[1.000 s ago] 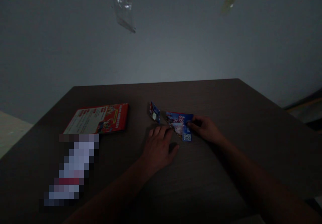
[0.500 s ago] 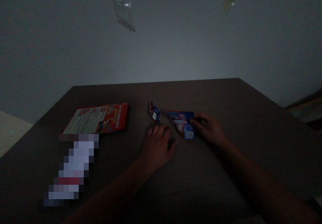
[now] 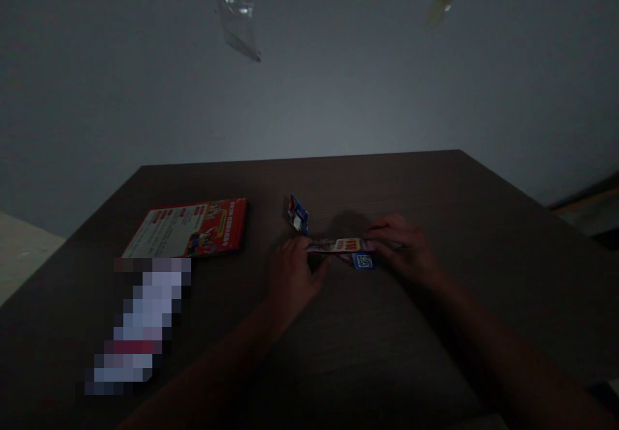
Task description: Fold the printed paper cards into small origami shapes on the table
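Observation:
A folded sheet of printed paper (image 3: 338, 245), with a blue corner bearing a QR code, stretches between my two hands just above the dark table. Its left end is pinched by my left hand (image 3: 294, 274), thumb below and fingers on top. At the other end my right hand (image 3: 402, 248) grips the paper between thumb and fingers. Part of the sheet stands up, showing a reddish print with yellow lettering, while the QR corner hangs or lies nearer me. A small folded blue-and-white paper piece (image 3: 298, 215) rests just beyond my left fingertips, untouched.
On the left of the table (image 3: 387, 178) lies a red printed booklet or flat box (image 3: 193, 229). A pixelated, pale long item (image 3: 145, 320) sits nearer me. Behind the table is a grey wall (image 3: 314, 95) with a clear plastic strip (image 3: 236, 14) hanging on it.
My left hand has moved onto the paper and closed on its left end. The top of the sheet has been lifted, so another printed side shows. The small folded piece stays put.

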Tool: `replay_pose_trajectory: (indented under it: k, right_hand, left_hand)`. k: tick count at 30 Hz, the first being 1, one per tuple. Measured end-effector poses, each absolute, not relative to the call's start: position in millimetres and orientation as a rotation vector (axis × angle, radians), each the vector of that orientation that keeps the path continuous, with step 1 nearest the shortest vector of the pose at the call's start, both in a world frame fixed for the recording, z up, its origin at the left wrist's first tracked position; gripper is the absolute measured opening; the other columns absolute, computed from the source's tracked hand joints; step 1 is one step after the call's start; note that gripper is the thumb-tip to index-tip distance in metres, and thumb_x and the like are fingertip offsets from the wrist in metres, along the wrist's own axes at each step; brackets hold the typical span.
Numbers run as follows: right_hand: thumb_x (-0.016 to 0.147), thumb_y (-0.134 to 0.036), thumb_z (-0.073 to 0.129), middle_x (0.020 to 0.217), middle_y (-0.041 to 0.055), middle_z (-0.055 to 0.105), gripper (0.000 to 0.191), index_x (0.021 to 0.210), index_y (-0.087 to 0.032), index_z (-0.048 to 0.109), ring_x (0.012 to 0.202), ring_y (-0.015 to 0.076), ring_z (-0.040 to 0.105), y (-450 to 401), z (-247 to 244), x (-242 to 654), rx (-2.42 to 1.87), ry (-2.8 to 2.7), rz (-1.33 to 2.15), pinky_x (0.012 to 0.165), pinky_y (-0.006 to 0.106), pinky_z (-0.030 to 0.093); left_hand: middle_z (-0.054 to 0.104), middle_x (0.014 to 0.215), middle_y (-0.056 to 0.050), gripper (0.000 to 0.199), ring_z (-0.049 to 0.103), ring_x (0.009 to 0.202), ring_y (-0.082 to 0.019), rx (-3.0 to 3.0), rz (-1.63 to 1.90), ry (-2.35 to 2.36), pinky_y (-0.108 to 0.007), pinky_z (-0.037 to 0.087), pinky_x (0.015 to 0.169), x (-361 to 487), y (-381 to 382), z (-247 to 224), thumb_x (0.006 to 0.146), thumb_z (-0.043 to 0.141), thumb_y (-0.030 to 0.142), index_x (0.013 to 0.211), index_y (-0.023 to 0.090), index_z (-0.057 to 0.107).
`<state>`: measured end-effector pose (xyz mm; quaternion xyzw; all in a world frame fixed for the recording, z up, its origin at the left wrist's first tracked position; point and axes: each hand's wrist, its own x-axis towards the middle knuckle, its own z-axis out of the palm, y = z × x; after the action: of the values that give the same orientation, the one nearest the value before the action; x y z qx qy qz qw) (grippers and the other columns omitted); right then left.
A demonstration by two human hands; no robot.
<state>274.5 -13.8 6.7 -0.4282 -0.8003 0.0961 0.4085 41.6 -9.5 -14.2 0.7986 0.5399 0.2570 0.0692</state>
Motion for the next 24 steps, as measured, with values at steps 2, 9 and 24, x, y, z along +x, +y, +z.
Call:
replay_pose_trajectory:
  k: [2,9,24]
  right_hand:
    - [0.084,-0.025,0.056,0.091,0.0068,0.064,0.015,0.091,-0.025,0.069,0.086,0.0208,0.057,-14.6,7.6,274.8,-1.046,-2.056,0.243,0.072,0.035,0.046]
    - [0.084,-0.026,0.057,0.092,0.0055,0.064,0.015,0.093,-0.026,0.069,0.086,0.0195,0.058,-16.9,11.9,274.7,-0.961,-2.112,0.264,0.074,0.035,0.045]
    - [0.085,-0.027,0.055,0.088,0.0062,0.066,0.019,0.100,-0.025,0.067,0.084,0.0198,0.056,-15.7,9.4,269.6,-0.864,-2.260,0.213,0.077,0.037,0.044]
  left_hand:
    - [0.062,0.091,-0.006,0.030,0.060,0.083,-0.022,2.314,0.806,1.648,-0.034,0.047,0.071,40.7,-9.0,-15.7,0.076,0.062,0.036,0.097,0.018,0.050]
    - [0.062,0.099,-0.004,0.050,0.061,0.089,-0.020,2.114,0.927,1.418,-0.031,0.049,0.073,33.5,-7.8,-14.7,0.062,0.066,0.009,0.105,0.021,0.044]
    - [0.059,0.098,-0.006,0.032,0.055,0.092,-0.020,2.546,0.753,1.194,-0.031,0.045,0.077,30.0,-6.7,-11.7,0.076,0.055,0.013,0.107,0.021,0.059]
